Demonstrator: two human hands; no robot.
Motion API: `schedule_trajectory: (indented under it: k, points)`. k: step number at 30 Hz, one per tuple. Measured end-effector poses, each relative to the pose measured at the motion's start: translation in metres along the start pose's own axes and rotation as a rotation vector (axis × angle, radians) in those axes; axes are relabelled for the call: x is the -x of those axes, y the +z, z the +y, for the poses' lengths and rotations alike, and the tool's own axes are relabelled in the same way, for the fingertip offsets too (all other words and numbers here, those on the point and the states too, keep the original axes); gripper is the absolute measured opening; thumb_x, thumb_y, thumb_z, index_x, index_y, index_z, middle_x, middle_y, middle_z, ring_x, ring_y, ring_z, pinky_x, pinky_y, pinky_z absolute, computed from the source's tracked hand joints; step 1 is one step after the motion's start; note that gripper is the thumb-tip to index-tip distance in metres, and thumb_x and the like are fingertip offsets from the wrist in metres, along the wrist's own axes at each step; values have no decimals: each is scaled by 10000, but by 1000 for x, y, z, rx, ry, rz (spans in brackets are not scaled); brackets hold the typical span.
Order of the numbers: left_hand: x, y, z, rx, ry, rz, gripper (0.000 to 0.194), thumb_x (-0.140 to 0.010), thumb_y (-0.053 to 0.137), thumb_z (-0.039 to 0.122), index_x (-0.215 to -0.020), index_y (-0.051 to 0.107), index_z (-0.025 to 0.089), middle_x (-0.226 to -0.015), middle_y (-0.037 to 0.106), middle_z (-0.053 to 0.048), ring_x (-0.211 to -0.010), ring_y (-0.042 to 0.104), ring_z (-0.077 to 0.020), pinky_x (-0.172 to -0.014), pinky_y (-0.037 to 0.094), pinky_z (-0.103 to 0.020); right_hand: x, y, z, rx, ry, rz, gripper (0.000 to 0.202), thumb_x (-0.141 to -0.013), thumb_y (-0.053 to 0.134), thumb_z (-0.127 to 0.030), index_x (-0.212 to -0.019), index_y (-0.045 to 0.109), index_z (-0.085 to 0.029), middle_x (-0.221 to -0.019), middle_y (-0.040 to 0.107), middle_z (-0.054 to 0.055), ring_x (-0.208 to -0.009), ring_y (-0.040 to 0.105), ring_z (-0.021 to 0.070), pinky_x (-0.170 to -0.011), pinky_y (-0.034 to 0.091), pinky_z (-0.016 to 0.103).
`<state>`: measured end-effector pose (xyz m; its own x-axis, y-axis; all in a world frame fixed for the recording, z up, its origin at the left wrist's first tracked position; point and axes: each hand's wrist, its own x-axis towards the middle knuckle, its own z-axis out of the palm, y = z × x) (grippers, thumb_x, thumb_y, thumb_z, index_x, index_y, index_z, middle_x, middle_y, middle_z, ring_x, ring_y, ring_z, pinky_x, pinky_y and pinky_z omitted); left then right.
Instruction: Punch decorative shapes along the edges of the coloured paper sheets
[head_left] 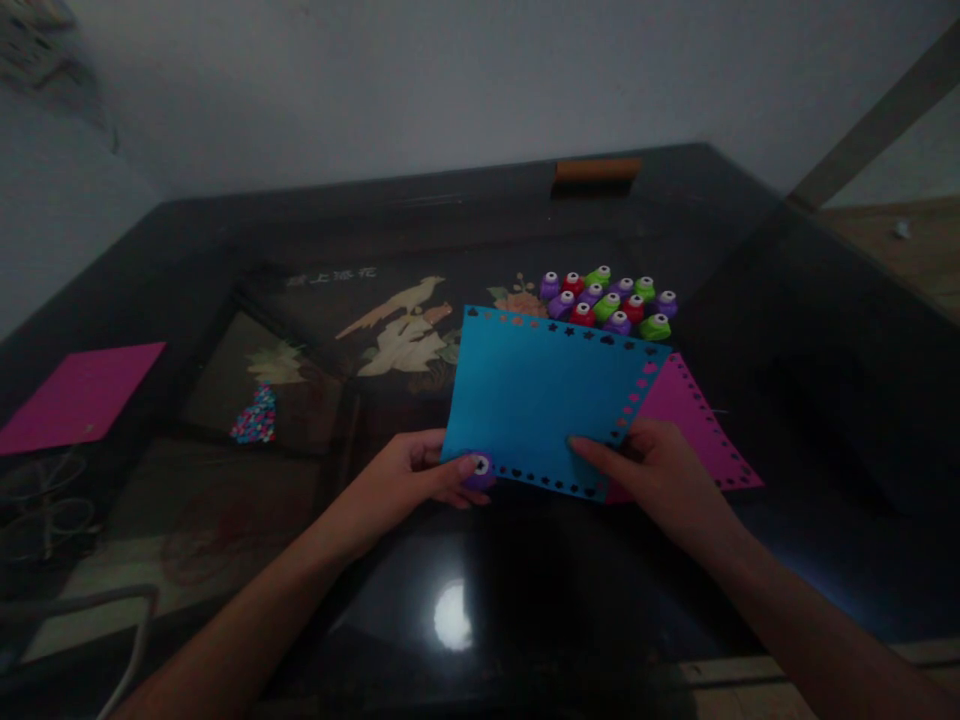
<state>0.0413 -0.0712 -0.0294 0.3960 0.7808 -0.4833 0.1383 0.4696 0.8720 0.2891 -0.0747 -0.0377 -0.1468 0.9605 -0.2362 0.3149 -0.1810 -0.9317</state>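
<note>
Two pinches: purple punch [480,482] in left hand [416,468], blue sheet [544,390] in right hand [660,465]. Likely light, creasable paper; hold edge beside right thumb.

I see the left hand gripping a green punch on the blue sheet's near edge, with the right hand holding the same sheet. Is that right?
Not quite: the punch in the left hand is purple, not green, as the head view shows. The right hand does hold the blue sheet.

Dim, greyish light, one white glare [453,615] on the glossy dark tabletop [555,620], corners murky and soft.
</note>
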Motion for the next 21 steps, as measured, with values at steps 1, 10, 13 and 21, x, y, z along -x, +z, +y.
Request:
schedule_trajectory:
  k: [1,10,13,21]
  points:
    - [0,0,0,-6,-2,-3,302,-747,682,404,-909,684,148,-841,737,-101,-690,699,-190,-623,539,-270,0,0,-1,-14,0,-1,273,-748,642,-436,-779,691,-169,-767,729,59,-627,661,201,-572,541,325]
    - [-2,-1,-2,-42,48,-7,246,-750,683,365,-852,686,142,-772,718,-74,-648,664,-162,-611,526,-256,-4,3,5,-114,-18,-11,261,-751,652,-429,-838,708,-189,-835,740,53,-693,685,212,-632,577,361]
    - [-2,-2,-3,-43,88,-8,231,-762,674,367,-827,679,145,-698,691,-55,-616,639,-150,-570,500,-231,-5,4,2,-179,-19,-4,293,-739,663,-436,-894,696,-188,-889,737,52,-725,689,210,-659,584,366]
    - [8,3,2,82,65,-71,330,-696,741,322,-946,639,132,-841,699,-94,-672,659,-174,-575,525,-258,-9,3,-1,-257,-120,-16,315,-792,625,-409,-1038,650,-214,-954,715,39,-794,670,184,-709,567,342]
